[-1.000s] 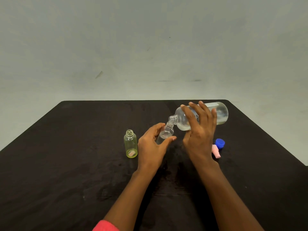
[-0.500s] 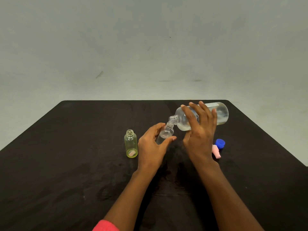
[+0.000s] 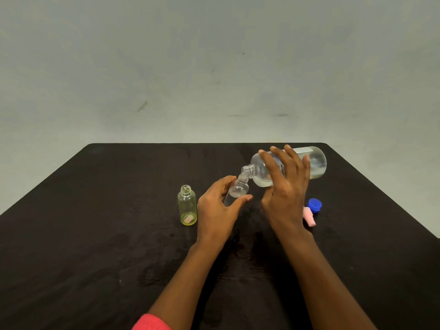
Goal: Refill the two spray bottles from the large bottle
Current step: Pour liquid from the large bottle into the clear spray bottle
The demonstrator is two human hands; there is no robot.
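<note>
Just right of the yellow bottle (image 3: pixel 187 206), we curl our left hand (image 3: pixel 219 210) round the clear little bottle (image 3: pixel 237 191), tilted so the big bottle (image 3: pixel 314 163) gripped in our right hand (image 3: pixel 285 194) can pour in.

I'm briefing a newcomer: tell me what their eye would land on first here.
Right of centre, the right hand tips the large bottle almost flat, its mouth at the neck of a small clear bottle held tilted in the left hand. A yellowish bottle stands open to their left; a blue cap and a pink piece lie to their right.
</note>
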